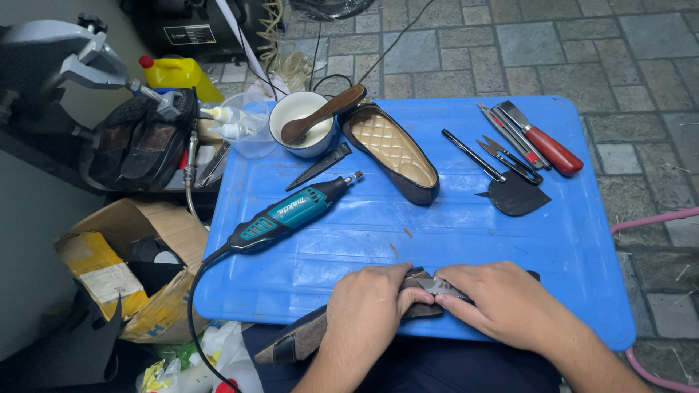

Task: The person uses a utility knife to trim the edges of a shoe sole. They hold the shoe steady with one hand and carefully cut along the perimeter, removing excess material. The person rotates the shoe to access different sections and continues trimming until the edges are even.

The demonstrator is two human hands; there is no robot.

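My left hand (364,309) presses down on a dark flat shoe (306,338) lying on its side at the near edge of the blue plastic table (568,240). My right hand (502,302) holds a small metal blade (437,285) against the shoe's middle, right beside my left fingertips. The shoe's heel end sticks out past the table edge toward the lower left. Most of the shoe is hidden under both hands.
On the table lie a teal rotary tool (287,215) with its cord, a second flat shoe (393,149) with quilted insole, a white cup (302,124) with a wooden spoon, a black leather piece (515,196), and several hand tools (524,142). A cardboard box (131,262) stands left.
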